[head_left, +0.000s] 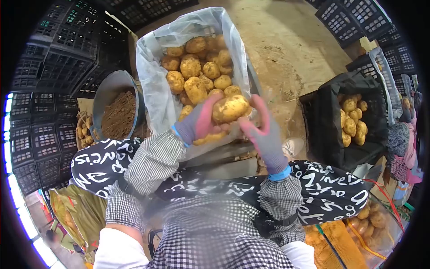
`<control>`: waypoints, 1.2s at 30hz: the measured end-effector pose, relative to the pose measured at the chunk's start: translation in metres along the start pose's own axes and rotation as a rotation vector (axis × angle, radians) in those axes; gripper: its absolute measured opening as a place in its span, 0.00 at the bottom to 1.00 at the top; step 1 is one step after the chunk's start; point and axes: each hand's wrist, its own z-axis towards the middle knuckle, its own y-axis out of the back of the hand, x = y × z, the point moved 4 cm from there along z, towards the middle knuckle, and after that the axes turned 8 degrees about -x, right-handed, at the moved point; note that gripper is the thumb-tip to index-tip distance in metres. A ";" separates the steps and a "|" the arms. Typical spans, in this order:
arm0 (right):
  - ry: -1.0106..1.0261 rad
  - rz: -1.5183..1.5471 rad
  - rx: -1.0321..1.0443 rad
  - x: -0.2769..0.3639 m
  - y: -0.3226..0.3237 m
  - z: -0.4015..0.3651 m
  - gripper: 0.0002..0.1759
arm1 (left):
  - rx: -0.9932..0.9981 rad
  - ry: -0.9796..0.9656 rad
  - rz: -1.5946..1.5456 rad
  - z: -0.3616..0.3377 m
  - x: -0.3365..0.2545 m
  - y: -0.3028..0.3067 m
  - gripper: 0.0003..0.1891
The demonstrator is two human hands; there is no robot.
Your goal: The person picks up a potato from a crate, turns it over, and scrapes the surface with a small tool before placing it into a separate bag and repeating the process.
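My grip, pink-and-grey gloved left hand (200, 120) and right hand (265, 136), is closed on a large oval yellow potato (230, 109), centre frame. Judged firm, fairly weighty, bruisable; best held by both rounded ends.

The dusty tan floor (291, 31) carries 1 plastic-lined crate (153, 83), 1 black-lined crate (326, 130) and scattered dirt crumbs (274, 50) between them.
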 end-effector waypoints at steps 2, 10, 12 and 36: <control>-0.147 0.183 0.033 -0.005 -0.014 -0.006 0.31 | -0.015 0.089 -0.212 -0.031 -0.007 -0.031 0.35; -0.329 0.368 0.139 0.002 -0.025 -0.021 0.31 | -0.189 -0.307 0.349 -0.056 0.013 -0.019 0.28; -0.377 0.365 0.198 0.007 -0.026 -0.021 0.31 | -0.188 -0.372 0.341 -0.056 0.016 -0.015 0.28; 0.096 -0.010 0.179 -0.005 -0.038 -0.026 0.26 | -0.125 0.019 -0.450 -0.026 0.043 0.000 0.26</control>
